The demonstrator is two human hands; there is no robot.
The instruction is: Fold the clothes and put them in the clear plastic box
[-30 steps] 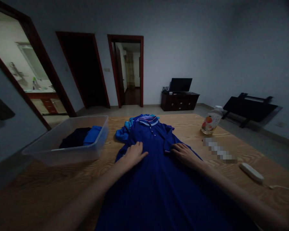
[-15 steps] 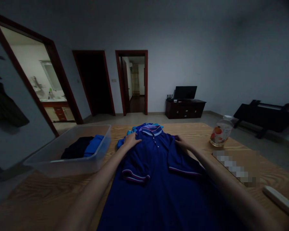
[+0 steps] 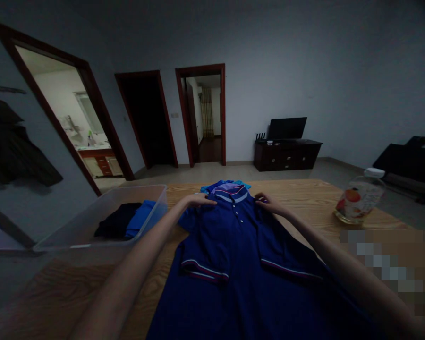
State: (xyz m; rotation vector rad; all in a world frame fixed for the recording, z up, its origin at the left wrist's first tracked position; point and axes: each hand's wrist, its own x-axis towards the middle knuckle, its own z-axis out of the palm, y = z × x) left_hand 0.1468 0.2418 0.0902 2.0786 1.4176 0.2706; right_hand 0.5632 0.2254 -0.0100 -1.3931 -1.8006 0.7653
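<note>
A dark blue polo shirt (image 3: 244, 264) lies front up on the wooden table, its collar at the far end and its hem running out of view towards me. White and dark red stripes edge the collar and both sleeves. At the shoulder left of the collar, my left hand (image 3: 198, 200) grips the cloth, its fingertips pointing inward. My right hand (image 3: 269, 205) pinches the opposite shoulder between thumb and fingers. Beyond the collar, brighter blue clothing (image 3: 222, 183) shows, partly covered by the shirt.
Left on the table (image 3: 156, 257) stands a clear plastic bin (image 3: 102, 245) holding folded black cloth (image 3: 116, 221) and blue cloth (image 3: 140, 218). A bottle (image 3: 359, 198) with a white cap stands at the right, near a blurred-out patch. A television cabinet (image 3: 286, 156) is against the far wall.
The view has turned slightly left, shifting the room rightward. Both hands stay at the shirt's shoulders; the shirt's collar end sits a little further right in view.
</note>
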